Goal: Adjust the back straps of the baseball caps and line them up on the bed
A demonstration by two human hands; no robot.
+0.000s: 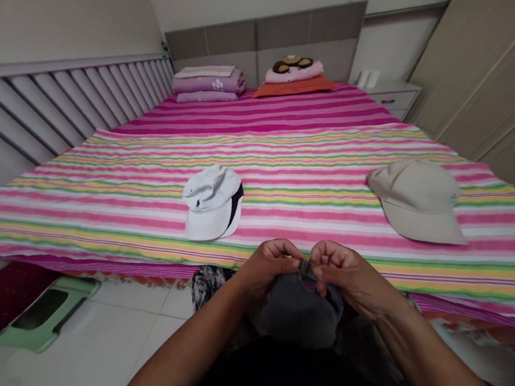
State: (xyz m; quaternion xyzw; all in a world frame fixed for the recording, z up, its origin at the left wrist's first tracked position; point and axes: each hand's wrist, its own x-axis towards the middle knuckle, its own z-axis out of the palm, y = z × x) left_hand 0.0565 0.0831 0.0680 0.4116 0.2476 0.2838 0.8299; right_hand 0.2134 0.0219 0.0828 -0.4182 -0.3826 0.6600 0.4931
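My left hand (268, 267) and my right hand (343, 273) pinch a small metal buckle (305, 268) between their fingertips. The buckle sits on the back strap of a dark grey cap (298, 315), which hangs in front of my body just below my hands. A white baseball cap (212, 202) with a dark stripe and small logo rests on the striped bed sheet (317, 210), ahead of my hands. Farther right lies a beige cap (416, 202), apart from the white one.
The bed's near edge runs just beyond my hands. Folded bedding (208, 83) and an orange pillow (293, 87) lie at the headboard (267, 41). A green stool (47, 315) and dark red mat (1, 299) sit on the tiled floor at left; a wardrobe (474, 66) stands right.
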